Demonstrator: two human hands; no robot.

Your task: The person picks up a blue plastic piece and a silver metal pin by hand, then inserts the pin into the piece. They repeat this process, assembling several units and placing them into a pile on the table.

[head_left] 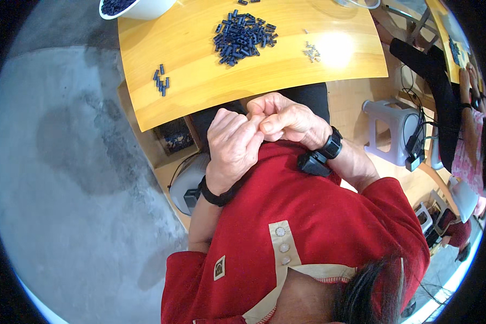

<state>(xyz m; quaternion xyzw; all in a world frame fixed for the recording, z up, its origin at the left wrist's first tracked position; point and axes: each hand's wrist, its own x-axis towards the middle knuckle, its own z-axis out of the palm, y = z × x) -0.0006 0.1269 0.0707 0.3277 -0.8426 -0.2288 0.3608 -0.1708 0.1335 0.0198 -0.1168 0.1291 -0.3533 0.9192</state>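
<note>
My left hand (233, 141) and my right hand (290, 120) meet in front of my body, just off the near edge of the yellow table (194, 100). Both are closed, with the fingertips pressed together. Whatever they may hold is hidden by the fingers. Beyond them lies a large heap of small dark blue tubular parts (244, 38). A smaller group of the same dark parts (161, 81) lies at the table's left. To the right of the heap is a little scatter of tiny silvery pieces (311, 52).
A white bowl (140, 9) of dark bits stands at the far left corner, and a clear container (358, 3) at the far right. On the right are a pale plastic stool (386, 129), cables and another person's arm (466, 89) by a second table.
</note>
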